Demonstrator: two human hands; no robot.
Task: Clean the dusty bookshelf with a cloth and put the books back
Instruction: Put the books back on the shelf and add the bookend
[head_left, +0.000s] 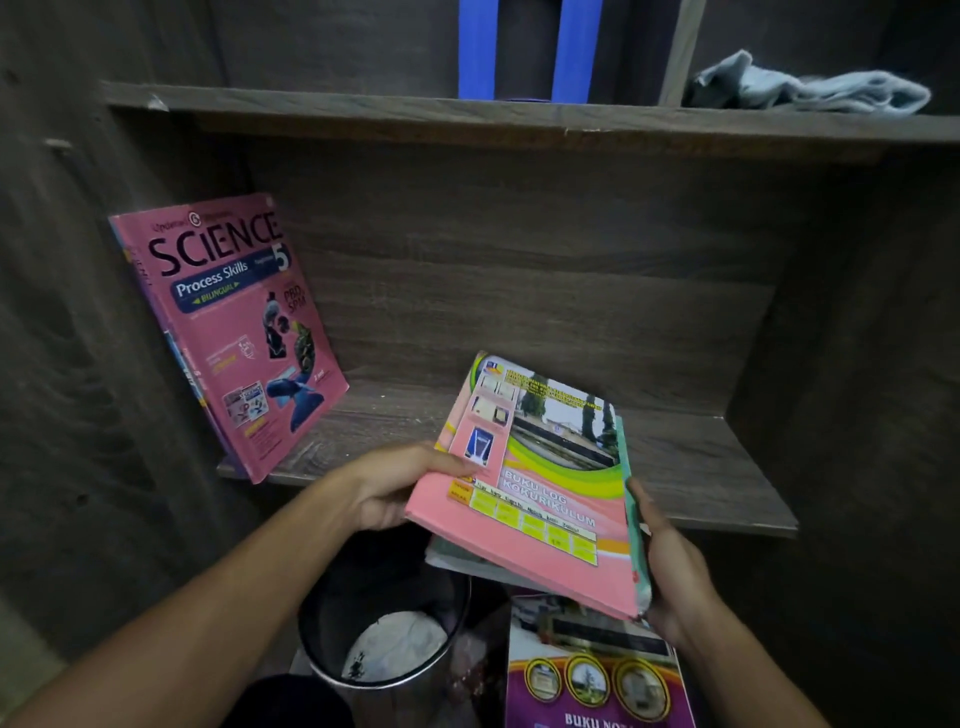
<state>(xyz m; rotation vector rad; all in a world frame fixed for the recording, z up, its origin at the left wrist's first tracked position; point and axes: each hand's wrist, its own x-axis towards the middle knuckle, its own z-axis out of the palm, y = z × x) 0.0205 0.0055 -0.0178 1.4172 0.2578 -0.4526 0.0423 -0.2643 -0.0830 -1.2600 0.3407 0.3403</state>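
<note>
Left hand (387, 488) and right hand (670, 566) grip pink logbook (540, 488) before shelf (701, 467).

I can count five books for sure: one pink science book (234, 322) with one more book behind it (179, 358), one pink log book (535, 493) with at least one grey book (452, 556) under it, and one purple book (592, 686). There are two shelves, the upper shelf (519, 117) and the lower shelf (701, 467), and two blue strips (478, 49). There is also one cloth (810, 91) and one metal bin (384, 623).

Pink science bk (228, 332), pale-blue cloth (810, 89), dk-brown shelf (675, 452)
</note>
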